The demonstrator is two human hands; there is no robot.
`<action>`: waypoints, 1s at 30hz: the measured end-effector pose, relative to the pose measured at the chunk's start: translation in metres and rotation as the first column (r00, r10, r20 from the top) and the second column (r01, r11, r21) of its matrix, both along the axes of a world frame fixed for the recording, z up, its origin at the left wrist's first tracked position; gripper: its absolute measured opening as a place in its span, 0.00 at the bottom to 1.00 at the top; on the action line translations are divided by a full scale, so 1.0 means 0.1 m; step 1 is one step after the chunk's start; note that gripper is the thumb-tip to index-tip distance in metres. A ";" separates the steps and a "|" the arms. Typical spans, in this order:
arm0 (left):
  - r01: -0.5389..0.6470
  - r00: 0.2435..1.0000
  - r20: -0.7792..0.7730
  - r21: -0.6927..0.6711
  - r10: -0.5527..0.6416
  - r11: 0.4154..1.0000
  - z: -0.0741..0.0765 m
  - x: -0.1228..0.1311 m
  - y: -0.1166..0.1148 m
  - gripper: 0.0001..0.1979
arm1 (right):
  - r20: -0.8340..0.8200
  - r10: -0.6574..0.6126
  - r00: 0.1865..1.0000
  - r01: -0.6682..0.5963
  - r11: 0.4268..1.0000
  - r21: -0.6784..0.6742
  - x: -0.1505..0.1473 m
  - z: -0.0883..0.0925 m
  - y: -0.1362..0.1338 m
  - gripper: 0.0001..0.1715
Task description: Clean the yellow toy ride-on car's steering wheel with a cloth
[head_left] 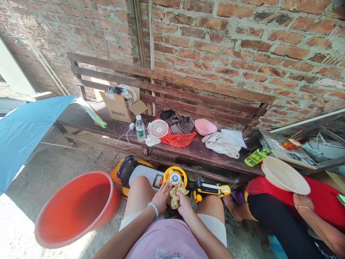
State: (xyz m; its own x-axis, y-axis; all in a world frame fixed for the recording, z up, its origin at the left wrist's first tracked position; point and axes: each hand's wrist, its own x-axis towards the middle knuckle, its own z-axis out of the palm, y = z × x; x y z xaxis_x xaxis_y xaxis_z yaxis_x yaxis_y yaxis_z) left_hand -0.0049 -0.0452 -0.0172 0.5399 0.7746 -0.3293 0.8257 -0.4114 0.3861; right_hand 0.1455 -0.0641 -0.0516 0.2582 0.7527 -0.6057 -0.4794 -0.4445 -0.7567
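Observation:
Between my knees is a yellow toy steering wheel (184, 173) with a white and grey hub, part of a ride-on toy vehicle (142, 176) in yellow, black and white. My left hand (160, 200), with a beaded bracelet at the wrist, has its fingers over the wheel's lower left rim. A crumpled pale yellow cloth (175, 198) is bunched against the lower part of the wheel, in the grasp of my right hand (184, 204). The cloth hides that part of the rim. A black and yellow toy arm (211, 187) reaches out to the right.
A large red basin (111, 210) stands at left, below a blue umbrella (29, 129). Ahead, a wooden bench (121, 133) carries a cardboard box (118, 109), bottle (140, 128), fan (158, 128) and pink bowl (205, 127). At right, another person's hand (303, 202) holds a cream basin (285, 175).

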 end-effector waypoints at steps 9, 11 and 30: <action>-0.011 0.999 -0.039 0.021 0.012 1.000 0.06 0.01 -0.07 0.51 | 0.301 -0.065 0.951 0.111 0.984 -0.137 0.29 0.03 0.20 0.09; -0.027 0.998 -0.053 0.050 0.030 0.998 0.01 0.01 -0.08 0.53 | 0.369 -0.026 0.929 0.079 0.988 -0.131 0.31 0.06 0.25 0.07; -0.065 0.998 0.010 0.110 0.064 0.992 -0.24 -0.04 -0.05 0.50 | 0.836 0.549 -0.001 -0.431 0.754 -0.496 0.69 0.65 0.93 0.26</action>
